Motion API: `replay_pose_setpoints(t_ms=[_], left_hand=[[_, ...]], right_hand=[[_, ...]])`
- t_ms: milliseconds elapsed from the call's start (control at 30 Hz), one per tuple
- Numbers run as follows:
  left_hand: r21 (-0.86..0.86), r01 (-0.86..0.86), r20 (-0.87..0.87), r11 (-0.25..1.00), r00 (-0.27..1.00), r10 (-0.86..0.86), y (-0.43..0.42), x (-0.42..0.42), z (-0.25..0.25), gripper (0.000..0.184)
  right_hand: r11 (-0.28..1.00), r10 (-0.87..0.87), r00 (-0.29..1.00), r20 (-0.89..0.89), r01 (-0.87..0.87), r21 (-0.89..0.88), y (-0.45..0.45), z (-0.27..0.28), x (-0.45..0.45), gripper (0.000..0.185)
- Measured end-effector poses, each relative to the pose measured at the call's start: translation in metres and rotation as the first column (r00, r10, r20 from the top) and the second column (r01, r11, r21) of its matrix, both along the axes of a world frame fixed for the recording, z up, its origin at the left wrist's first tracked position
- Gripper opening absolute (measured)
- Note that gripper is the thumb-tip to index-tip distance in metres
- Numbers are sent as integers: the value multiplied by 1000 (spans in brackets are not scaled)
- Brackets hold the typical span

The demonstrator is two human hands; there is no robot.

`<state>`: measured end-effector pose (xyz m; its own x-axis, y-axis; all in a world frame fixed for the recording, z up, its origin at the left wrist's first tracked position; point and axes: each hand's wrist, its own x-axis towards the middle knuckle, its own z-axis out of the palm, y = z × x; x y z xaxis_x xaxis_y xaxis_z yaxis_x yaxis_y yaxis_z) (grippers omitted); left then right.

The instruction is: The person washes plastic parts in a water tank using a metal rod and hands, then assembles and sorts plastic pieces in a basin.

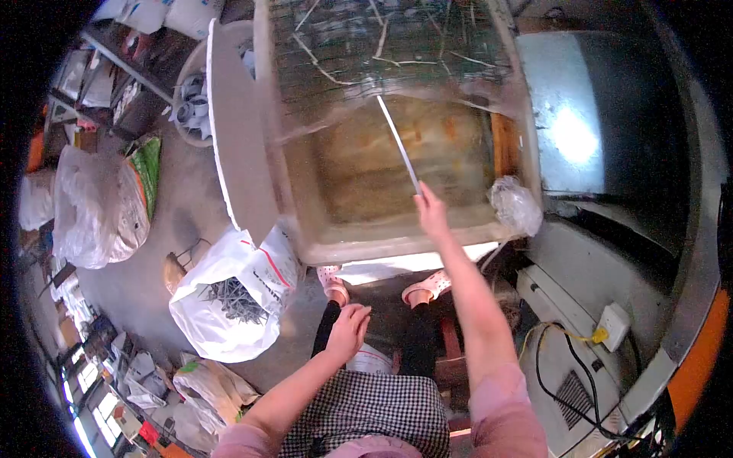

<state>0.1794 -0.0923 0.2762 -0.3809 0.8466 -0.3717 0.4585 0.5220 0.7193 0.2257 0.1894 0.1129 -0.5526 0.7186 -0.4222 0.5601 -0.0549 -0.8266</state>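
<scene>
My right hand (432,211) is closed around the near end of a thin, pale, straight stick (398,145). The stick points away from me over a wide, shallow tub (343,250) with a brownish bottom. Its far tip meets the edge of a dark, glossy, rippled area (397,57) crossed by thin whitish branching lines; I cannot tell what this is. My left hand (350,330) hovers above my lap, fingers curled together. Whatever it may hold is hidden. Below it lies a black-and-white checked apron (374,408).
Left of the tub stand an upright pale board (244,145), a bucket of grey parts (192,111) and a white sack of dark thin pieces (233,301). A clear plastic bag (516,204) sits on the tub's right corner. A machine with cables (573,359) is at right.
</scene>
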Motion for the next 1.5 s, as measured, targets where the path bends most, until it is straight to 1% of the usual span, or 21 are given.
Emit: replay_pose_setpoints(t_ms=[33, 100, 133, 167, 233, 300, 367, 400, 433, 467, 500, 533, 567, 600, 633, 700, 767, 933, 1100, 1267, 1500], left_hand=[[8, 14, 12, 1000, 1000, -15, 13, 1, 3, 23], [-19, -307, 156, 952, 939, 306, 43, 3, 15, 28], [-154, -407, 321, 900, 841, 435, 43, 6, -1, 29], [-139, -396, 327, 908, 847, 420, 55, 1, 6, 29], [-603, -556, 553, 572, 225, 802, 86, -14, 27, 32], [-590, -525, 520, 614, 335, 786, 86, -26, 44, 34], [-498, -409, 555, 764, 527, 644, 62, -43, 52, 33], [-482, -454, 585, 750, 470, 661, 49, -48, 51, 29], [-501, -390, 507, 773, 591, 627, 43, -59, 67, 29], [-289, -343, 272, 894, 866, 420, 28, -67, 68, 29], [-97, -203, -57, 974, 978, 199, 10, -72, 71, 29], [-73, -191, -59, 979, 981, 187, 0, -81, 84, 29], [-218, -174, -103, 960, 982, 155, -11, -89, 97, 30], [-365, -157, -142, 918, 983, 112, -19, -93, 112, 31], [-360, -138, -141, 923, 986, 92, -22, -95, 135, 31], [-509, -86, -298, 856, 951, -82, -19, -99, 193, 28], [-506, -54, -335, 861, 932, -138, -16, -100, 229, 27], [-454, 149, -310, 878, 898, -313, -24, -100, 246, 24], [-446, 267, -374, 854, 812, -449, 42, -62, 257, 21], [-478, 449, -450, 755, 613, -649, 114, -21, 281, 21], [-461, 552, -399, 695, 570, -718, 172, 19, 302, 22]], right_hand=[[992, -78, 994, -78, 70, -105, -18, -3, -3, 35], [860, -324, 930, -173, 214, -463, -67, -3, -10, 35], [831, -332, 940, -80, 251, -496, -87, 24, -16, 37], [751, -354, 928, -119, 206, -628, -99, 46, -21, 39], [653, -413, 893, -182, 151, -742, -127, 78, -35, 44], [655, -458, 865, -207, 170, -736, -142, 95, -39, 45], [786, -168, 955, -246, -22, -618, -146, 106, -36, 44], [923, -61, 969, -238, -36, -383, -152, 100, -32, 39], [930, -75, 967, -243, -19, -366, -142, 116, -27, 39], [940, 176, 978, -110, -200, -275, -126, 137, -16, 38], [898, 403, 914, 51, -385, -212, -112, 157, -2, 36], [881, 472, 880, 56, -468, -69, -109, 137, 19, 37], [838, 537, 841, 74, -541, 67, -109, 115, 43, 37], [876, 471, 861, 191, -482, 13, -96, 142, 60, 38], [912, 400, 863, 307, -408, -39, -83, 175, 79, 38], [956, 276, 886, 371, -294, -10, -66, 231, 118, 39], [990, 133, 874, 467, -137, -26, -58, 262, 148, 37], [992, -125, 924, 361, 110, 63, -71, 311, 204, 34], [993, -116, 902, 416, 89, 83, -104, 326, 245, 34], [985, -131, 843, 521, 168, -24, -123, 354, 281, 34], [979, -182, 802, 569, 199, 33, -137, 348, 333, 31]])
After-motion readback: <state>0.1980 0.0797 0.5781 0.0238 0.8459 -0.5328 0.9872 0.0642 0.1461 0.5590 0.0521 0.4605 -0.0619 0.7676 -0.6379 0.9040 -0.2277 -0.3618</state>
